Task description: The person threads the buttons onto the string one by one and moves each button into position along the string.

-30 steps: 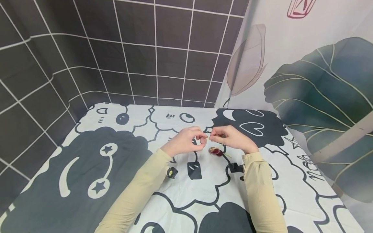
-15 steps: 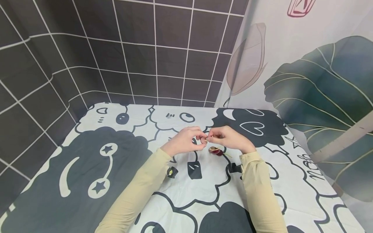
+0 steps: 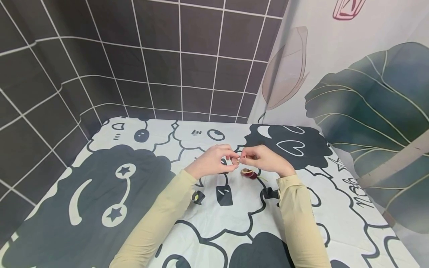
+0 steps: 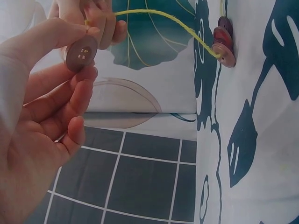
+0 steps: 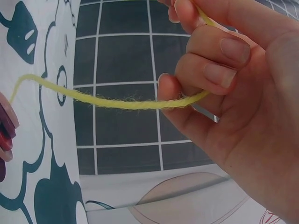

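My left hand pinches a brownish-pink button between thumb and fingertips, with the button's small holes showing in the left wrist view. Close beside it, my right hand pinches yellow yarn near its end, the fingertips right at the button. The yarn also runs through the curled lower fingers of that hand and down to a small stack of red and brown buttons on the cloth. In the left wrist view, the yarn enters the nearest button of that stack.
A black-and-white cartoon cloth covers the table under both arms. Behind it hangs a dark grid-patterned curtain, with a leaf-printed sheet at the right. Small black devices sit by the sleeves.
My right hand has shifted slightly left, bringing its fingertips against the left hand's, then a touch back right. The left hand stays nearly still; the button stack has not moved.
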Tool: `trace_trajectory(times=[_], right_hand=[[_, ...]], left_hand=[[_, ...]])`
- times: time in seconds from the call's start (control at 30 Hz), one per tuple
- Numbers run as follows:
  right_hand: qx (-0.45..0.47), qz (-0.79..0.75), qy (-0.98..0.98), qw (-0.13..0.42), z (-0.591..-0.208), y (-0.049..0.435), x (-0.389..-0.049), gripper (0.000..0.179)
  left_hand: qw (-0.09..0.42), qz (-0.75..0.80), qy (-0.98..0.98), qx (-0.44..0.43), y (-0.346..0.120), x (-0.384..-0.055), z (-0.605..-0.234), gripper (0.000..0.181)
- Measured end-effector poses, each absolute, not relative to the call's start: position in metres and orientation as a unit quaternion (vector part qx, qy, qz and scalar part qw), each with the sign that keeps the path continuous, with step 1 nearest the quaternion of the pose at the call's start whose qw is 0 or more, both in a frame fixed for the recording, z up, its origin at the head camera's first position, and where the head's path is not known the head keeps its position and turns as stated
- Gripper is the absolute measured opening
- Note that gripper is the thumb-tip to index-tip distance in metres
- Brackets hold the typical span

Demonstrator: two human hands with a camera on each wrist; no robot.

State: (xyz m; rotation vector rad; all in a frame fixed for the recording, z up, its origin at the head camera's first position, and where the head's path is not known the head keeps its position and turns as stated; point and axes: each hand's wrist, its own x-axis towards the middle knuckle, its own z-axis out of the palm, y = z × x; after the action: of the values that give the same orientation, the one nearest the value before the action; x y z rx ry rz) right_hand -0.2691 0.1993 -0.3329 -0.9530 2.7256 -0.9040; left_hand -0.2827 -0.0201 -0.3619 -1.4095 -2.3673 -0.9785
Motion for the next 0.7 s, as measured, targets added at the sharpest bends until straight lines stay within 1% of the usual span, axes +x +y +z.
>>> trace_trajectory(times=[0.37,0.5,0.7], right_hand=[[-0.312,-0.309,0.896,0.066,-0.3324,0.1972,-0.2684,0.014],[-0.313,-0.31,0.895,0.067,-0.3318,0.1973,-0.2677,0.014],[-0.314,-0.317,0.893,0.063,-0.3312,0.1953,-0.2672,0.014]], left_hand=[[0.124,-0.319,-0.804,-0.486,-0.02,-0.2831,-0.3617,0.02],[0.116,-0.319,-0.808,-0.481,-0.0201,-0.2836,-0.362,0.021],[0.108,-0.314,-0.817,-0.471,-0.0212,-0.282,-0.3603,0.028]])
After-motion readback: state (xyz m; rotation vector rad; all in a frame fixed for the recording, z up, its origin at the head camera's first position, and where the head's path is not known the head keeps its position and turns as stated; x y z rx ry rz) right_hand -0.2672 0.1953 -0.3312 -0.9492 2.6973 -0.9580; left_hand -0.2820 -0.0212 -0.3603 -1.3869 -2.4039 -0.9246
